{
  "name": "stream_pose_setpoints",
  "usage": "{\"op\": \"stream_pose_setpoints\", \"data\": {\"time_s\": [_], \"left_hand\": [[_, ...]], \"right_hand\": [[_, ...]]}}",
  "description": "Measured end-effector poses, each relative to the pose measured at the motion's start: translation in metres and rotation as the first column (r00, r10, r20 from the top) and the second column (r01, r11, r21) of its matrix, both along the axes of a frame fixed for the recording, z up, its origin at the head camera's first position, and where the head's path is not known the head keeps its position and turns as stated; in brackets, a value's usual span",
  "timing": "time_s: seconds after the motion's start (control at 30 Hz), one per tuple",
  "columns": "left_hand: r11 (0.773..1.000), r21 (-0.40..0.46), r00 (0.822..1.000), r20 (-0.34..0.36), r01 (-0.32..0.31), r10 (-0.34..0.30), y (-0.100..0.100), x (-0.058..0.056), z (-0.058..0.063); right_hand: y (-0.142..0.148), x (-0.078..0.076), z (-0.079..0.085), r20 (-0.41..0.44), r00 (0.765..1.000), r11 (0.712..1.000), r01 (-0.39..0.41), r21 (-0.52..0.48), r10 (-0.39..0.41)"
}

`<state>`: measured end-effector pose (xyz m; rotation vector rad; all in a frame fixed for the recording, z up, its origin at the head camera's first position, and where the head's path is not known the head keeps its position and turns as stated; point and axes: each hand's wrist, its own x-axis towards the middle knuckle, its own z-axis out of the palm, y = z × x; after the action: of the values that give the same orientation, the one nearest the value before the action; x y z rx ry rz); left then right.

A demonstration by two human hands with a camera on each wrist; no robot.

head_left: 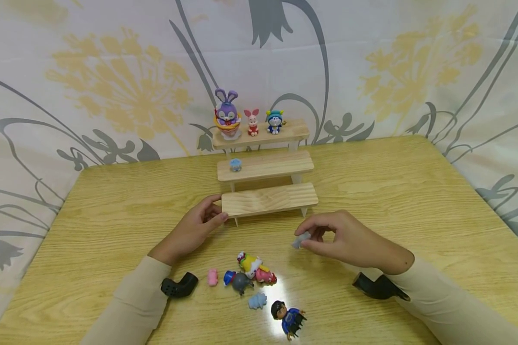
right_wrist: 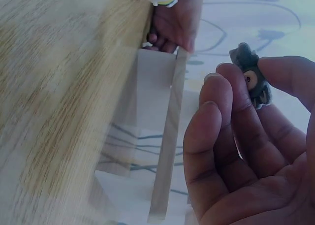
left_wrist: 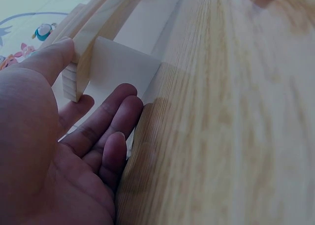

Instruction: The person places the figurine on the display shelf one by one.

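A small grey-blue figurine [head_left: 301, 239] is pinched between the thumb and fingertips of my right hand [head_left: 347, 239], held in front of the right end of a three-step wooden display stand [head_left: 269, 200]. The right wrist view shows the figurine [right_wrist: 253, 80] side-on, with a pale round patch on it. My left hand [head_left: 196, 225] grips the left end of the lowest step; in the left wrist view its thumb [left_wrist: 56, 57] lies on the board's edge and a finger reaches beneath. On the top step sit a purple rabbit figure [head_left: 227, 115], a pink piglet figure [head_left: 252, 123] and a blue figure [head_left: 275, 122].
A tiny blue figure [head_left: 235, 165] stands on the middle step. Several loose toys lie in front of the stand, among them a pink piece [head_left: 212, 277], a grey figure with a blue hat [head_left: 240, 281], a light-blue figure [head_left: 257, 301] and a black-haired toy man [head_left: 288, 318].
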<state>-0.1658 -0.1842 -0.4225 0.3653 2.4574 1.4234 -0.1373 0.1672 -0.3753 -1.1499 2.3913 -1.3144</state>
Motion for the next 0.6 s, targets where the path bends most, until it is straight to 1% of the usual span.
{"op": "stream_pose_setpoints", "data": {"time_s": [0.2,0.43,0.6], "left_hand": [[1.000,0.003,1.000,-0.002,0.003,-0.003,0.000,0.000,0.000],[1.000,-0.002,1.000,-0.002,-0.001,0.001,0.000,0.001,0.002],[1.000,-0.006,1.000,0.001,-0.002,0.002,0.001,0.001,0.002]], "right_hand": [[-0.002,0.002,0.003,0.000,1.000,1.000,0.014,-0.006,-0.014],[-0.006,0.007,0.004,-0.042,0.999,0.999,-0.019,-0.051,0.017],[-0.007,0.013,0.009,-0.063,0.997,0.994,-0.050,-0.092,0.044]]}}
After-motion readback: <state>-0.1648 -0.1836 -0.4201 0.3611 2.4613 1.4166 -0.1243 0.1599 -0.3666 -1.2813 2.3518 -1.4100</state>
